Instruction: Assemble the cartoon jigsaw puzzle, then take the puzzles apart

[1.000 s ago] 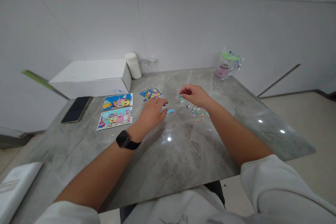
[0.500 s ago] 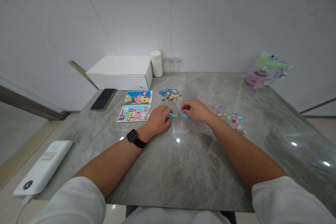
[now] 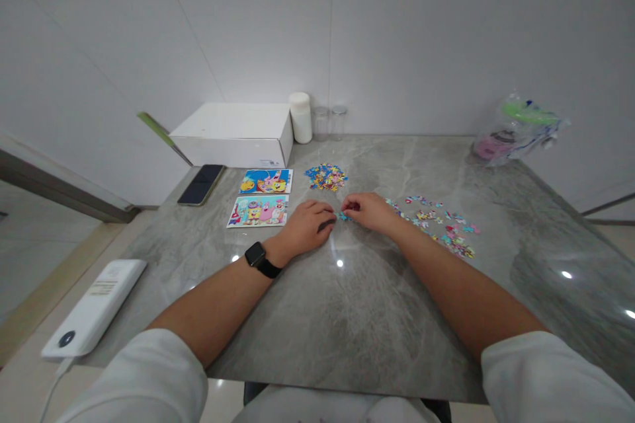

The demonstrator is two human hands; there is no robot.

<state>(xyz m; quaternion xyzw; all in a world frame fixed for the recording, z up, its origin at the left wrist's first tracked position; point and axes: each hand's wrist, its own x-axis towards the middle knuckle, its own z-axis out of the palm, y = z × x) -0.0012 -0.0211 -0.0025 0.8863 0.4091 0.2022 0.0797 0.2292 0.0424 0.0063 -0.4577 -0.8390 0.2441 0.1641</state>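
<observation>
The left hand (image 3: 308, 226) and right hand (image 3: 368, 211) are meeting fingertip to fingertip, pinching small blue jigsaw pieces (image 3: 342, 216) flat on the slick desk (image 3: 347, 304); light, thin, stiff cardboard, probably best nipped by the edges.

Grey marble-patterned table (image 3: 347, 317), polished, with small bright ceiling-light reflections near the middle and toward the right edge. Far edge set against a plain white panelled wall (image 3: 407, 46) with thin seams. Beige tiled floor (image 3: 30, 277) beyond the left edge, and a dark baseboard strip (image 3: 59, 192) low along the wall there. Even, soft indoor light; no window in view.
</observation>
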